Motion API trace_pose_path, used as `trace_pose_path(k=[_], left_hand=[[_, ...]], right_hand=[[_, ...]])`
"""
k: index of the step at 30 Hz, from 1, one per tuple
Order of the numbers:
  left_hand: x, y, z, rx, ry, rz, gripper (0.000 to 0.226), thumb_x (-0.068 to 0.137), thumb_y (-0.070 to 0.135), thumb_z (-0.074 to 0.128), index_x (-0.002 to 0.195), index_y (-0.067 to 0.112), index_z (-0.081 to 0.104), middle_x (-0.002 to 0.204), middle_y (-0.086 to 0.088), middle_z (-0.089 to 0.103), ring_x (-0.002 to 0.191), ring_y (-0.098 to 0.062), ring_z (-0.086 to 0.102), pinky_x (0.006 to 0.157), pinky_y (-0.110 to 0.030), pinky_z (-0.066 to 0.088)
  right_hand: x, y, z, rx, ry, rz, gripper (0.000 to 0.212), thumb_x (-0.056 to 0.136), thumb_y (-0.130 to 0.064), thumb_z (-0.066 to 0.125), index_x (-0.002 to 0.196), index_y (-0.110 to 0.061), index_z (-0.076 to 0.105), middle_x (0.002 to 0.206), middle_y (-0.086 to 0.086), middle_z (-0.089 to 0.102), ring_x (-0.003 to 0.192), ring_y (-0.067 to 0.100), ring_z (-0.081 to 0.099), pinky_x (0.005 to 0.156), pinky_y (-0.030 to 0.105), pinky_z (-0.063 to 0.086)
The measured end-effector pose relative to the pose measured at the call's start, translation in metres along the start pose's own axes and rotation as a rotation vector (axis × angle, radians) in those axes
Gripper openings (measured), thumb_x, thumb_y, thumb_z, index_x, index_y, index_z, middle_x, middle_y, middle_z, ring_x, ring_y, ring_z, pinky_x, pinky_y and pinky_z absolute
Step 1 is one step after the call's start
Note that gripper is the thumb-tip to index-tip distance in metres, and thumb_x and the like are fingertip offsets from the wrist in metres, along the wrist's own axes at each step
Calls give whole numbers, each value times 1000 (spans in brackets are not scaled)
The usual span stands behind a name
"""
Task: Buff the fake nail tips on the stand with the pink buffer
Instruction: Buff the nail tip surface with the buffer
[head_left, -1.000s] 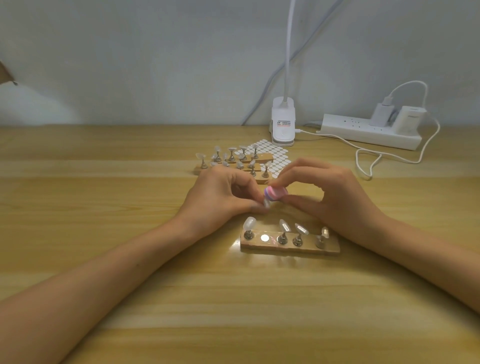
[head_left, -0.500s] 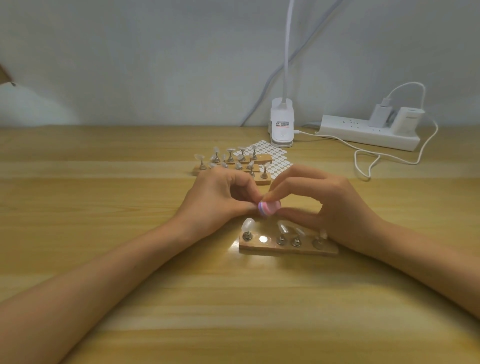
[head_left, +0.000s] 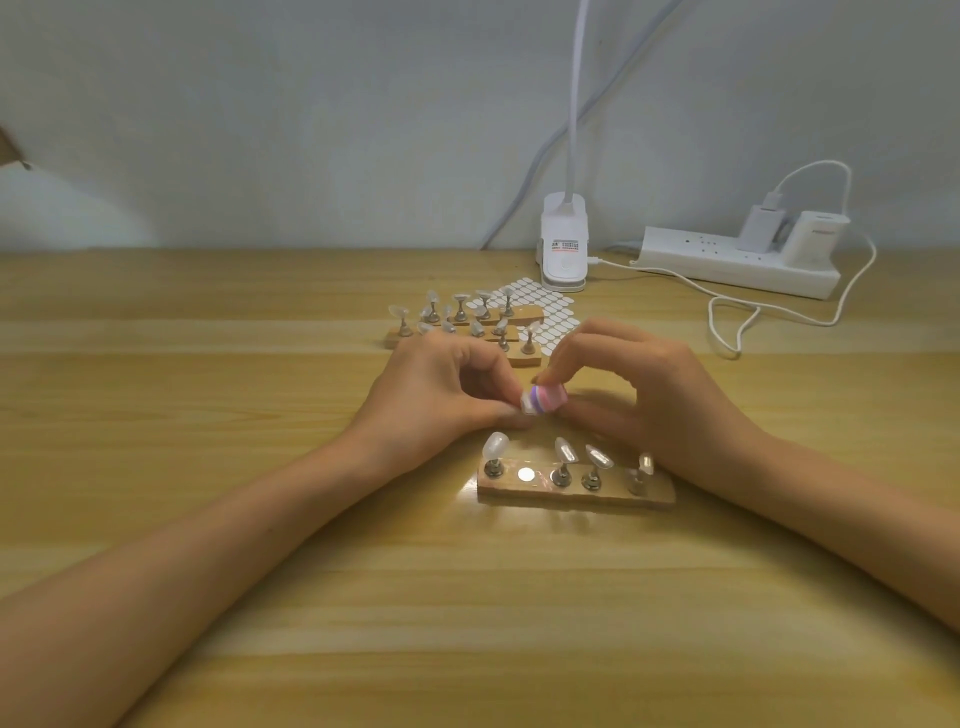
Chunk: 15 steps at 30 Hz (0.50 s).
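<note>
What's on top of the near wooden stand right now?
Four nail tips on metal pegs, plus one bare round spot second from left. The rightmost tip is blurred against the right hand, so its shape cannot be told.

No text is legible. The white plastic clip base of the desk lamp (head_left: 564, 260) carries a small rectangular label (head_left: 565, 246) with dark and red lines of print; the characters are too small to resolve. The white rounded charger block (head_left: 815, 244) plugged into the white power strip (head_left: 727, 260) bears a faint orange word on its front face, which is also illegible.
</note>
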<state>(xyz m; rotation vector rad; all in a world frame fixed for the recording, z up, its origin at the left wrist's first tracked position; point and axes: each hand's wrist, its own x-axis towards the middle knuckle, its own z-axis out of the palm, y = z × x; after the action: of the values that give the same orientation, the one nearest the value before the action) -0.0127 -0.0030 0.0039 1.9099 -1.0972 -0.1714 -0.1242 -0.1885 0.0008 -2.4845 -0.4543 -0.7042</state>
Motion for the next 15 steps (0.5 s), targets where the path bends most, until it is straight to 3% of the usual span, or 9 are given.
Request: trace_pose_path(k=[4,7,12,15], left_hand=[[-1,0,0,-5,-2,0,23,69,20,89,64,33,71,66,15,72,65,4,65,70,-21,53],[0,-1,0,2,-1,-1,25,69,17,89,64,34,71,66,15,72,66,4,66,69,-16,52],[-2,-2,0,-52,-11,7,16,74,13,87,74,25,76,69,15,73,67,2,67,68,-11,51],[-3,-2,-2,-111,-18,41,11,79,12,82,80,22,78,82,12,76,78,-4,71,80,-18,56]], right_hand=[[-1,-1,1,-23,-7,-68,17,80,2,80,90,-9,72,95,3,65,89,20,64,77,37,52],[-1,2,0,-29,8,-6,16,80,3,80,88,-10,73,93,2,64,87,19,64,77,40,52],[-1,2,-3,-48,62,5,24,77,7,79,92,-11,73,92,4,63,88,16,63,81,26,50],[-1,1,-4,8,128,53,11,83,-4,77,91,-10,72,92,3,65,86,17,64,81,28,51]])
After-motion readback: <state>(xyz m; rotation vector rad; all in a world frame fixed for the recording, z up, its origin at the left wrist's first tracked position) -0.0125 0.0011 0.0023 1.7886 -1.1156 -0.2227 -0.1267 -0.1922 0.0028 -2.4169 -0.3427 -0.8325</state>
